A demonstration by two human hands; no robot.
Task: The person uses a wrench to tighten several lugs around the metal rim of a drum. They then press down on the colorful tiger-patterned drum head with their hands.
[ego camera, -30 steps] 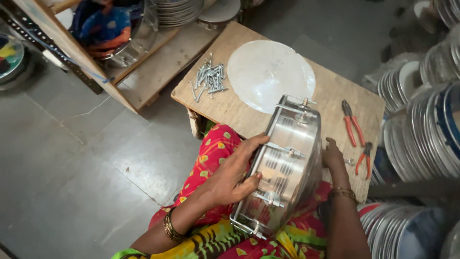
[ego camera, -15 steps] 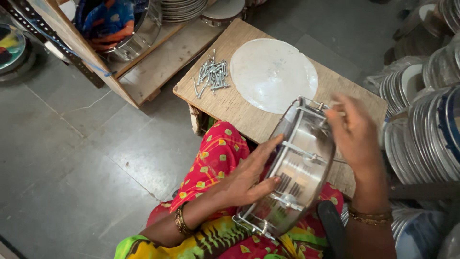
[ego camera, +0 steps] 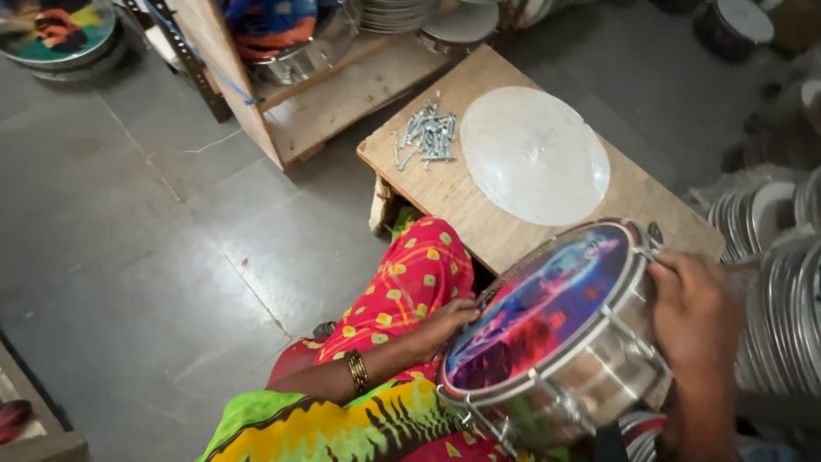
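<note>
A shiny metal drum (ego camera: 564, 342) with a colourful printed head of blue, red and purple rests tilted on my lap. My left hand (ego camera: 445, 323) holds its lower left rim, with a gold bangle on the wrist. My right hand (ego camera: 697, 316) grips the drum's upper right side over the metal shell and tension rods. The printed face now points up toward me.
A low wooden table (ego camera: 479, 214) stands in front of me with a translucent white round skin (ego camera: 534, 154) and a pile of metal screws (ego camera: 425, 137). Stacks of drum rims (ego camera: 782, 282) fill the right side. A wooden shelf (ego camera: 342, 94) stands at the back.
The drum has been turned over from its open metal side to its colourful printed face. My right hand moved from above the rim down onto the drum's right side.
</note>
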